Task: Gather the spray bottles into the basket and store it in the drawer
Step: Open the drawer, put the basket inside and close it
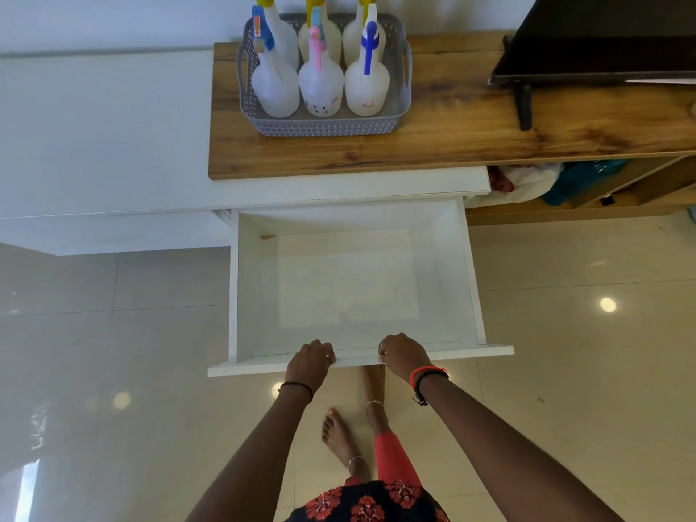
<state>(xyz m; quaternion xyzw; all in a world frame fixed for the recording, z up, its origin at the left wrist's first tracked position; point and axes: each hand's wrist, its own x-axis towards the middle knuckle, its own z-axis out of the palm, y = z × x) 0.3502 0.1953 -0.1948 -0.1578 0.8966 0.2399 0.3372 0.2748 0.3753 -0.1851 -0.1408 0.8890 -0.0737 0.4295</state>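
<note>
A grey perforated basket [327, 126] stands on the wooden cabinet top [452, 141] and holds several white spray bottles, among them one with a pink trigger [321, 88] and one with a blue trigger [367, 86]. Below it a white drawer [467, 280] is pulled far out, and its inside is bare. My left hand [310, 361] and my right hand [403, 356] both grip the top edge of the drawer front [470, 353], side by side near its middle.
A dark flat screen [595, 39] on a black stand occupies the right of the cabinet top. An open shelf at the right holds a teal item [580, 182] and white cloth. Glossy tiled floor [583, 371] surrounds the drawer; my bare feet are under its front.
</note>
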